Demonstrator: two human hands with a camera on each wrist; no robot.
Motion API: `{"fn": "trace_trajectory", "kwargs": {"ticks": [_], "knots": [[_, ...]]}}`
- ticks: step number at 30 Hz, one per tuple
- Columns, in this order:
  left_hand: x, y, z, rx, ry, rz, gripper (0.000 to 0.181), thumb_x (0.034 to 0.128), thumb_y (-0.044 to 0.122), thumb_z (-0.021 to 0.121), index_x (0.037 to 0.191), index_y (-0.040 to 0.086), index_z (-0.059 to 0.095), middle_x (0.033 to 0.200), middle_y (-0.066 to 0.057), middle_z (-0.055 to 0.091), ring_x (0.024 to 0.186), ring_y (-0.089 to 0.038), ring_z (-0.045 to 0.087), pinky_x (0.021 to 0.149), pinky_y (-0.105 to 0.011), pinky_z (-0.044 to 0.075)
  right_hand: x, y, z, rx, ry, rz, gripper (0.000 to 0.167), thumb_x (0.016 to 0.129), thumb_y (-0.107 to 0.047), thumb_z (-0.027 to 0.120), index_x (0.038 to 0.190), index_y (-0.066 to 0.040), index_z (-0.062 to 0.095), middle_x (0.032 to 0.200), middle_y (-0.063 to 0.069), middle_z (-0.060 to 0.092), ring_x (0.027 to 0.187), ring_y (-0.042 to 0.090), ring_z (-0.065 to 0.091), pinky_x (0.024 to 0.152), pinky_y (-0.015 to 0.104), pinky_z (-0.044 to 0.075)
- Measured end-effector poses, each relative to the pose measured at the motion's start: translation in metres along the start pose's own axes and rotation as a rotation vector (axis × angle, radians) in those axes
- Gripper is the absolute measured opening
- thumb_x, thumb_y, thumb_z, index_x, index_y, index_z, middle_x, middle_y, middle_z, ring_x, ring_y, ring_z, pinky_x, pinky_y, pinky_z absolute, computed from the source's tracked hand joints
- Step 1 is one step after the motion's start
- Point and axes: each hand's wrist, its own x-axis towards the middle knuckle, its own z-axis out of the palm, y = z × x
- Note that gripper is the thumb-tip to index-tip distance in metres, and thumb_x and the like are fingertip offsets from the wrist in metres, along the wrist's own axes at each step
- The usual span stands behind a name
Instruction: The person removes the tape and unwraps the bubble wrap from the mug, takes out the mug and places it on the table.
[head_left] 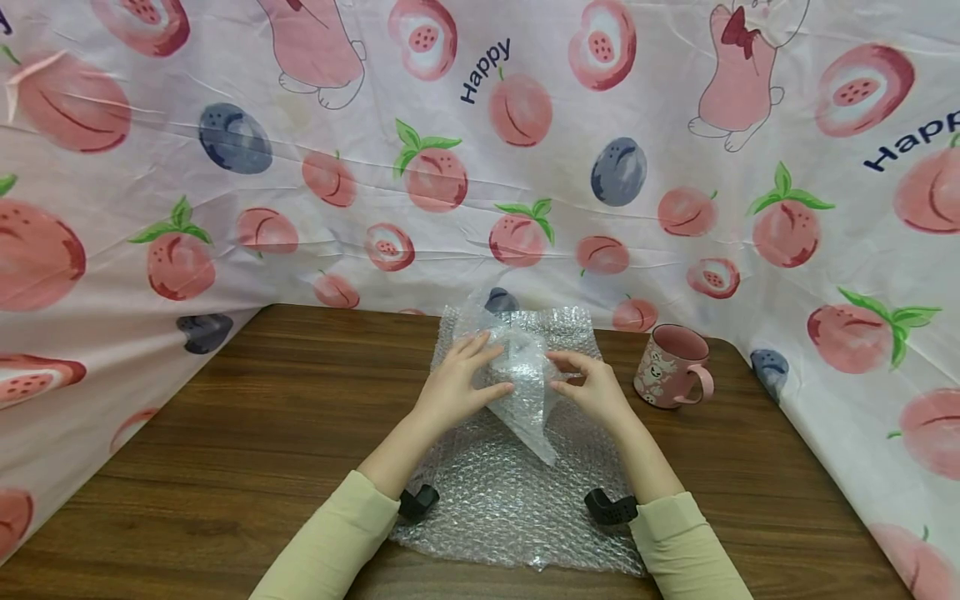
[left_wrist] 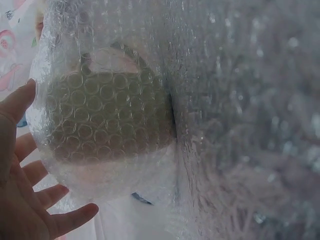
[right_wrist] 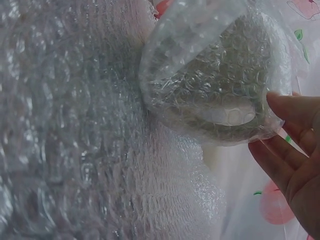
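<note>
Probably mid-wrap: left hand (head_left: 453,379) is resting, fingers spread, against the bundle (head_left: 517,358) sitting on the bubble-wrap sheet (head_left: 487,500), right hand (head_left: 596,390) is pinching its edge, next move likely calling for tucking the loose flap (head_left: 534,433).

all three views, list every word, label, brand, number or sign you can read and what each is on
"Happy": upper middle of the printed cloth, head view.
"Happy": same cloth, right side, last letter at picture edge.
"y": same cloth, top left corner, rest cut off.
Left wrist view, upper left: dark lettering on the cloth, too blurred to read.
No readable text on the pink mug or bubble wrap.
</note>
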Motion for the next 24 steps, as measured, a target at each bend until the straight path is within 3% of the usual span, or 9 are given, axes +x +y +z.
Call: {"fn": "trace_trajectory", "kwargs": {"ticks": [13,24], "knots": [[-0.0010,-0.0015,-0.0022,-0.013,-0.049,0.034,0.057,0.0863,0.054,0.063,0.134,0.022,0.059,0.154,0.001,0.029,0.142,-0.026,0.020,0.100,-0.063,0.031,-0.0005,0.0026,0.0020,-0.020,0.023,0.021,0.049,0.077,0.011,0.073,0.124,-0.003,0.063,0.124,0.018,0.060,0.110,0.033,0.058,0.082,0.036,0.053],[-0.0018,-0.0047,-0.0017,-0.026,-0.021,0.077,0.051,0.0871,0.047,0.065,0.130,0.020,0.063,0.147,-0.001,0.041,0.141,-0.028,0.025,0.101,-0.060,0.031,0.0000,0.0038,0.0044,-0.019,0.044,0.018,0.049,0.077,0.012,0.073,0.123,-0.003,0.064,0.123,0.018,0.061,0.109,0.035,0.058,0.083,0.044,0.052]]}}
